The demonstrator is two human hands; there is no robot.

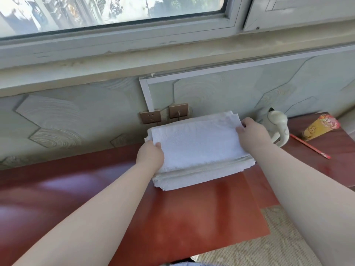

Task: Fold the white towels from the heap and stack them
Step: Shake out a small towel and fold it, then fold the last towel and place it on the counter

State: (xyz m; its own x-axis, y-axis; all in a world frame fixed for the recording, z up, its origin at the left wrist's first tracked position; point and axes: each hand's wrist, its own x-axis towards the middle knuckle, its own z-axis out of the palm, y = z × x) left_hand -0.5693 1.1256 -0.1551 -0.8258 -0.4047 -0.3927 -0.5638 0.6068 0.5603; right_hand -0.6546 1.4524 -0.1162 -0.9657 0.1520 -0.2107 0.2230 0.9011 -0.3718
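Note:
A folded white towel lies on top of a stack of folded white towels near the back of the red-brown table. My left hand grips the top towel's left edge, thumb on top. At the towel's far right corner my right hand pinches the cloth. No loose heap of towels is in view.
A white figurine stands just right of the stack, behind my right hand. Further right lie a red pencil and a yellow snack packet. Two wall sockets sit behind the stack, below the window sill.

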